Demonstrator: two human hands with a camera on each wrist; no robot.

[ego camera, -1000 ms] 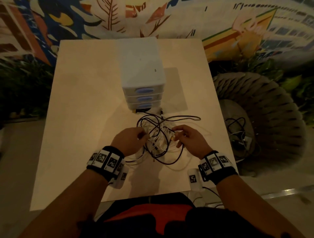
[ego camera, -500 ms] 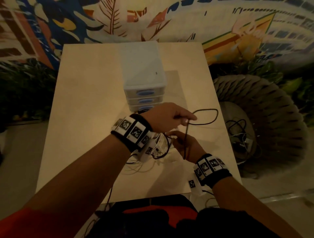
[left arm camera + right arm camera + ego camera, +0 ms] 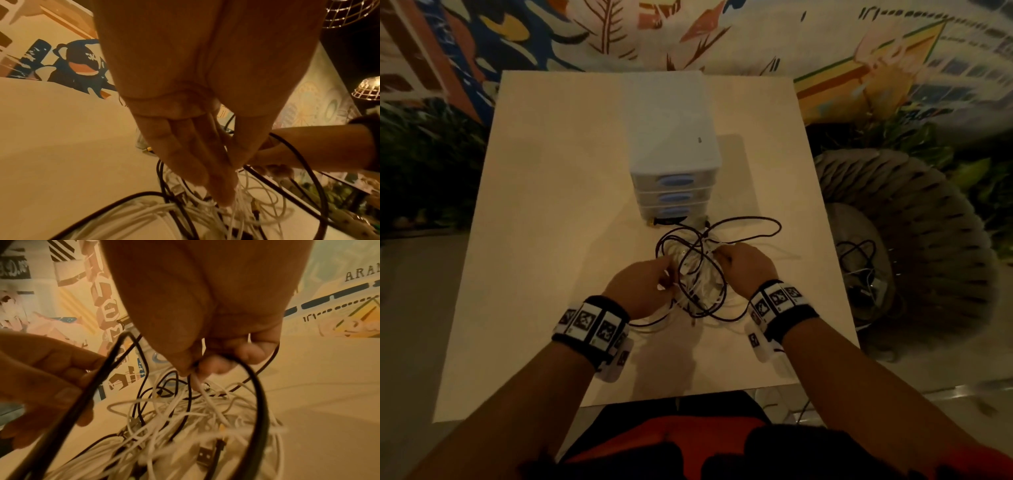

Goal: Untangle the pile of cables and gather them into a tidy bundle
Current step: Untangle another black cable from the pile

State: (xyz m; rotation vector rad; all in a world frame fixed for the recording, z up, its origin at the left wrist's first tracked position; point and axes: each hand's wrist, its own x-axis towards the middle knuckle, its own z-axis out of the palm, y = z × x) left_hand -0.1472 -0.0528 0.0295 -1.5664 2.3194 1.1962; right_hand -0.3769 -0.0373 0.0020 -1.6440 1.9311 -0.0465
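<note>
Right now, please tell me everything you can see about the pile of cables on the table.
The pile of cables is a loose tangle of thin white cords and thicker black ones lying on the pale table, just in front of the small drawer unit. One black loop reaches out to the right. A USB plug shows among the white cords. The left hand and right hand pinch strands at either side.

The head camera looks steeply down on the table (image 3: 544, 240) from above. Both wrist cameras sit close, facing along the fingers, sharing the cable tangle (image 3: 698, 274).
</note>
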